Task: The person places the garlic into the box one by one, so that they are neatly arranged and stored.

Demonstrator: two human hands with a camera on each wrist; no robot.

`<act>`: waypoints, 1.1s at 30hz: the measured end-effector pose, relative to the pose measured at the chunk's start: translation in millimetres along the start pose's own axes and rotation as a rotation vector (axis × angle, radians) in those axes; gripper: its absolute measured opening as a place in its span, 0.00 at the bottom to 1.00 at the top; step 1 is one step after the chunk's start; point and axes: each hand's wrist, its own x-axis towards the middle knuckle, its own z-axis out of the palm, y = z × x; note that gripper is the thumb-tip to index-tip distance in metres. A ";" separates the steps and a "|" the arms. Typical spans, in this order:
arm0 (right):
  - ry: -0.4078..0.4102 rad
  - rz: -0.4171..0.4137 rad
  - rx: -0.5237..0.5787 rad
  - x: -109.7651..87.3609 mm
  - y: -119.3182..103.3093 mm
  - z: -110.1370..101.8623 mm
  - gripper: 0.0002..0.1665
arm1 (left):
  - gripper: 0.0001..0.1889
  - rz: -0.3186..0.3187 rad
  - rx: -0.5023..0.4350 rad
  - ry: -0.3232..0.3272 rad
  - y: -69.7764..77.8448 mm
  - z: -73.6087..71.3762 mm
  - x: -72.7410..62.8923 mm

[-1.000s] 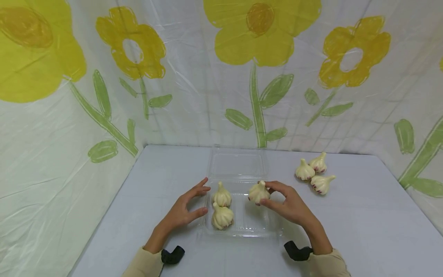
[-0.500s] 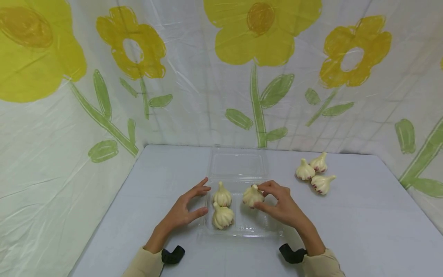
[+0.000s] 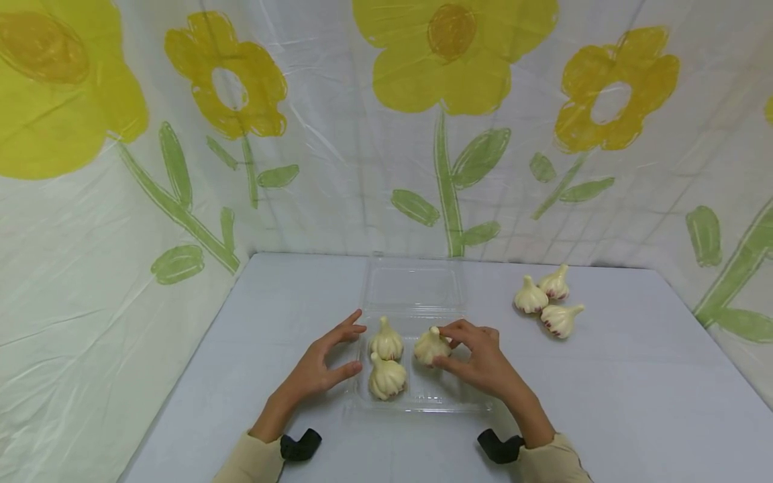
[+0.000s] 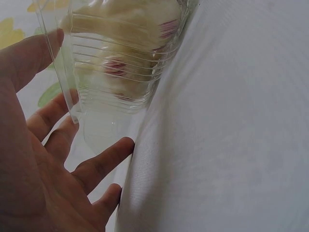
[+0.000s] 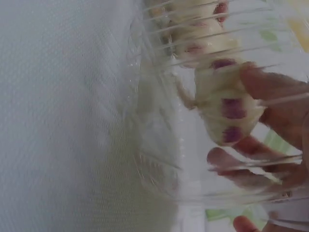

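Note:
My right hand point(image 3: 480, 359) pinches a garlic bulb point(image 3: 431, 347) between thumb and fingers, inside the clear plastic container point(image 3: 447, 406). In the right wrist view that garlic bulb point(image 5: 227, 104) shows through the ribbed clear wall, its purple patches facing the camera. Two more garlic bulbs, a rear one point(image 3: 386, 341) and a front one point(image 3: 387, 377), sit in the container's left side. My left hand point(image 3: 322, 360) is spread at the container's left edge. In the left wrist view the left hand's thumb and some fingertips touch the container's rim point(image 4: 60, 72).
The container's clear lid point(image 3: 413, 285) lies folded back behind the base. Three loose garlic bulbs point(image 3: 558, 320) rest together at the table's back right. A white cloth covers the table point(image 3: 616, 376), and a flowered curtain point(image 3: 338, 168) hangs behind it.
My right hand has moved left and slightly down with the garlic bulb, bringing it closer to the two bulbs in the container. The left hand has stayed in place.

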 end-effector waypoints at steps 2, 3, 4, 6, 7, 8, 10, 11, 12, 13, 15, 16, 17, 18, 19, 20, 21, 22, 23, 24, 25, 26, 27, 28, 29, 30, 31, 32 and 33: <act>0.000 0.013 -0.020 0.6 -1.0 1.2 0.29 | 0.30 0.006 0.001 0.001 -0.2 -0.1 0.0; 0.000 0.017 -0.031 0.9 -1.7 1.7 0.29 | 0.30 0.007 0.001 0.001 -0.1 -0.3 0.0; 0.002 0.019 -0.043 1.3 -2.2 2.0 0.29 | 0.30 0.008 0.001 0.001 0.0 -0.4 0.2; 0.007 0.018 -0.073 2.0 -3.6 2.6 0.29 | 0.30 0.007 0.000 0.001 0.1 -0.5 0.4; 0.009 0.016 -0.088 2.3 -4.4 2.9 0.28 | 0.30 0.006 0.000 0.001 0.3 -0.5 0.4; 0.010 0.015 -0.103 2.6 -5.1 3.3 0.28 | 0.30 0.006 0.002 0.002 0.4 -0.4 0.3; 0.012 0.012 -0.129 3.1 -6.3 3.9 0.28 | 0.30 0.000 -0.003 0.000 0.9 -0.4 0.2; 0.010 0.012 -0.138 3.4 -7.2 4.0 0.28 | 0.30 -0.001 -0.001 0.000 1.1 -0.3 0.0; 0.009 0.011 -0.143 3.7 -7.7 4.0 0.28 | 0.30 -0.001 0.000 -0.001 1.3 -0.2 -0.1; 0.004 0.012 -0.148 4.0 -7.7 4.2 0.28 | 0.30 0.000 0.002 -0.001 1.3 -0.1 -0.2; -0.001 0.006 -0.161 4.9 -7.9 4.2 0.29 | 0.30 -0.001 0.003 -0.001 1.1 0.0 -0.1; -0.005 0.010 -0.164 5.5 -7.9 4.2 0.29 | 0.30 0.002 0.004 -0.001 1.0 0.1 0.0; -0.009 0.015 -0.168 6.2 -7.9 4.3 0.29 | 0.30 0.004 0.008 -0.002 0.8 0.3 0.1; -0.011 0.022 -0.173 6.9 -7.7 4.4 0.29 | 0.30 0.004 0.007 -0.003 0.5 0.4 0.3; -0.014 0.032 -0.181 7.8 -7.7 4.9 0.29 | 0.30 0.002 0.006 -0.003 0.4 0.4 0.3; -0.015 0.045 -0.189 8.6 -7.9 5.4 0.29 | 0.30 0.002 0.010 -0.003 0.1 0.4 0.4; -0.018 0.066 -0.191 9.4 -7.9 6.0 0.28 | 0.30 0.001 0.011 -0.004 -0.1 0.3 0.5; -0.020 0.082 -0.199 10.0 -8.3 6.6 0.28 | 0.30 0.000 0.010 -0.005 0.0 0.2 0.5; -0.019 0.097 -0.202 10.6 -8.8 7.2 0.28 | 0.30 -0.002 0.008 -0.006 0.0 0.1 0.5; -0.017 0.111 -0.203 10.9 -8.9 8.0 0.29 | 0.30 -0.004 0.006 -0.006 0.1 0.0 0.6; -0.014 0.126 -0.206 11.3 -9.2 8.7 0.29 | 0.30 -0.003 0.005 -0.007 0.4 -0.2 0.6; -0.012 0.139 -0.206 11.6 -9.5 9.4 0.29 | 0.30 -0.002 0.004 -0.008 0.7 -0.3 0.7; -0.009 0.153 -0.203 11.7 -9.8 10.0 0.28 | 0.30 -0.003 0.000 -0.009 1.1 -0.4 0.7; -0.005 0.164 -0.202 11.8 -10.4 10.4 0.28 | 0.31 0.000 0.000 -0.010 1.2 -0.4 0.8; 0.000 0.174 -0.197 11.9 -10.8 10.9 0.27 | 0.31 0.001 -0.001 -0.011 1.7 -0.5 0.9; 0.002 0.181 -0.196 12.0 -10.9 11.4 0.26 | 0.31 0.004 -0.001 -0.011 1.8 -0.4 0.9; 0.005 0.186 -0.196 11.9 -11.3 11.6 0.26 | 0.31 0.006 -0.002 -0.011 2.1 -0.5 1.0; 0.008 0.186 -0.198 11.9 -11.4 11.7 0.25 | 0.31 0.008 -0.004 -0.011 2.5 -0.5 1.1; 0.009 0.187 -0.199 11.6 -11.7 11.7 0.25 | 0.31 0.008 -0.005 -0.011 2.6 -0.5 1.2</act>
